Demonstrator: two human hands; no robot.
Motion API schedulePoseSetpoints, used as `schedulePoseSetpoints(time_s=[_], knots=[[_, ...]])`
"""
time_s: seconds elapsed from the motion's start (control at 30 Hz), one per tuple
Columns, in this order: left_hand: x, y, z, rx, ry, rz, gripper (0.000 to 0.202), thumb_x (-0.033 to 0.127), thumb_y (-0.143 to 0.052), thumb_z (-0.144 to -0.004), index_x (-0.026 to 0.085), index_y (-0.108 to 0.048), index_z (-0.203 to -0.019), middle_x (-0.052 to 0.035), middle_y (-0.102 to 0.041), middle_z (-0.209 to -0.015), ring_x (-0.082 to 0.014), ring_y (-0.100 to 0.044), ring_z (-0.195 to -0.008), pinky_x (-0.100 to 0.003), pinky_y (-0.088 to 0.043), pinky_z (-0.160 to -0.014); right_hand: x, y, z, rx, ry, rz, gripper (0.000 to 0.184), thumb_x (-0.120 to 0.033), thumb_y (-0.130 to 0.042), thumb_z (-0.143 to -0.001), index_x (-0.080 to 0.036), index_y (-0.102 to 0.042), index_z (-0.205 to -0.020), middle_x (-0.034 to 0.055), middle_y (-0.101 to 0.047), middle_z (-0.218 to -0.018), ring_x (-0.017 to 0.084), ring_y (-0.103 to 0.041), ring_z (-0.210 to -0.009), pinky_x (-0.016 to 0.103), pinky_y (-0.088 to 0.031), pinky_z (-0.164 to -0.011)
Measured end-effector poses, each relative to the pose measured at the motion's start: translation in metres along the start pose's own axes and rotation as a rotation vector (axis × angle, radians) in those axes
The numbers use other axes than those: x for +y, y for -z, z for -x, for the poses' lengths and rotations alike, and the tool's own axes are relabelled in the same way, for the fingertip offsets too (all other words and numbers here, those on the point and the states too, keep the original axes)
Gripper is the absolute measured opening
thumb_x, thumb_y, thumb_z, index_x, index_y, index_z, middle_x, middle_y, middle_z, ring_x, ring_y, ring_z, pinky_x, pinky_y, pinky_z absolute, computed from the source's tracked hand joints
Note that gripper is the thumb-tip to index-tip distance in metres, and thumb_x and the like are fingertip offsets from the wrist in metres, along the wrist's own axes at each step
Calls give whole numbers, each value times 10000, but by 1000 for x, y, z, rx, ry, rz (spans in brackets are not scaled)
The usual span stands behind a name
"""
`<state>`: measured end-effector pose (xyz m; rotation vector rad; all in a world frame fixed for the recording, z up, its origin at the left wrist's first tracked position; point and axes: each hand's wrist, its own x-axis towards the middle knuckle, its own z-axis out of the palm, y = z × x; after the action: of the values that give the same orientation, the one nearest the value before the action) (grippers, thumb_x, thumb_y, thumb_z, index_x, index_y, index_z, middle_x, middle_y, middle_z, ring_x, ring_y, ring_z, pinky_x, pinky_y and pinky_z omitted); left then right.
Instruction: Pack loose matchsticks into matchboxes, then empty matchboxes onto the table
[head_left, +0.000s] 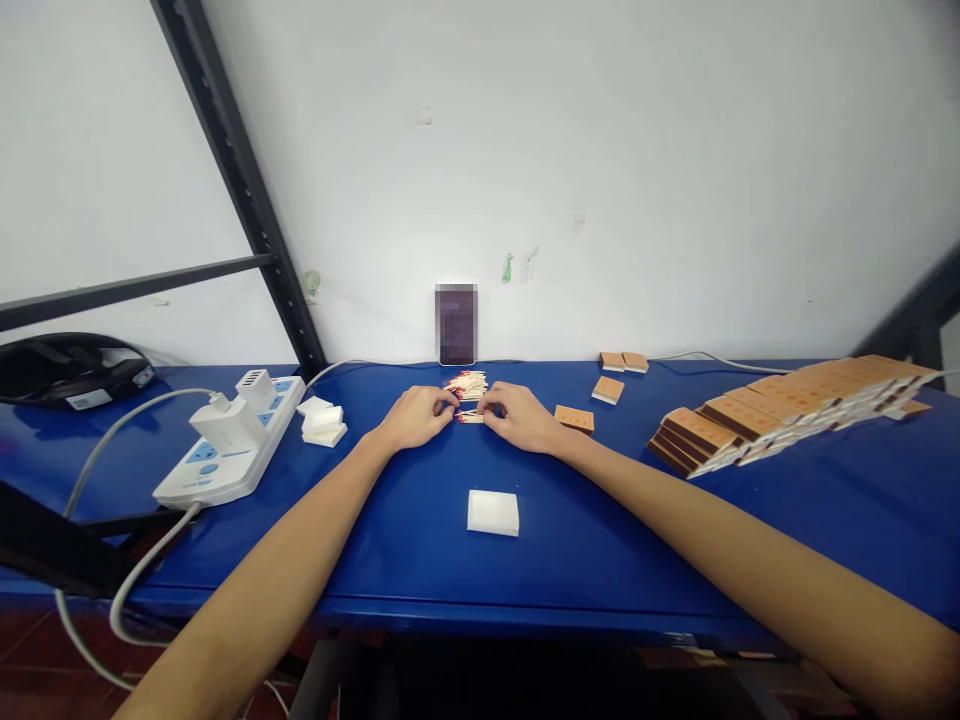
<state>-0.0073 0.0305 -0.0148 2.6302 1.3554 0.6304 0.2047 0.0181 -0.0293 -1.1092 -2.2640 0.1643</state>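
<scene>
Centre frame: left hand (416,415) and right hand (521,418), fingers narrowed, pinch a small bundle of red-tipped wooden matchsticks (471,416) on the blue bench (675,520). White cardboard tray (493,512) lies apart, lower centre. Brown matchboxes (780,410) are stacked at right.

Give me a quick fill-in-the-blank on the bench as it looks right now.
1. The left hand and right hand meet on matchsticks that have ____ heads.
2. The table top is ____.
3. The long row of matchboxes lies on the person's ____ side.
4. The power strip lies on the person's ____ side.
Missing words: red; blue; right; left.
</scene>
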Motion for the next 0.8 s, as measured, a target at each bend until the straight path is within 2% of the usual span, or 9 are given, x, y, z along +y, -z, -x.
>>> schedulePoseSetpoints(time_s=[0.17, 0.3, 0.57, 0.8], knots=[[-5, -2, -1, 19, 6, 42, 318, 241, -462, -823, 199, -717, -1009, 12, -596, -613, -138, -526, -577, -248, -353, -586, 7, -3, -4, 26, -121, 54, 294, -135, -463, -830, -180, -717, -972, 34, -574, -783, 142, -521, -698, 256, -369, -700], [-6, -3, -2, 16, -3, 41, 316, 220, -464, -815, 192, -716, -1004, 16, -587, -597, -135, -518, -567, -250, -352, -596, 11, -5, -6, -13, -120, 100, 335, -155, -429, -866, -196, -716, -1033, 56, -572, -837, 167, -539, -779, 271, -375, -754], [-3, 1, 1, -3, -49, 148, 253, 370, -528, -831, 186, -703, -828, 37, -514, -558, -103, -438, -521, -238, -309, -539, 10, -5, -6, -26, -112, 93, 310, -165, -426, -875, -181, -703, -1014, 66, -563, -867, 177, -547, -824, 276, -379, -767], [-4, 5, 1, -51, -36, 178, 189, 313, -556, -796, 172, -681, -795, 44, -498, -549, -91, -421, -504, -228, -317, -535, 7, -2, -5, -42, -104, -16, 246, -153, -468, -852, -189, -706, -903, 35, -574, -831, 142, -526, -748, 251, -363, -710]])
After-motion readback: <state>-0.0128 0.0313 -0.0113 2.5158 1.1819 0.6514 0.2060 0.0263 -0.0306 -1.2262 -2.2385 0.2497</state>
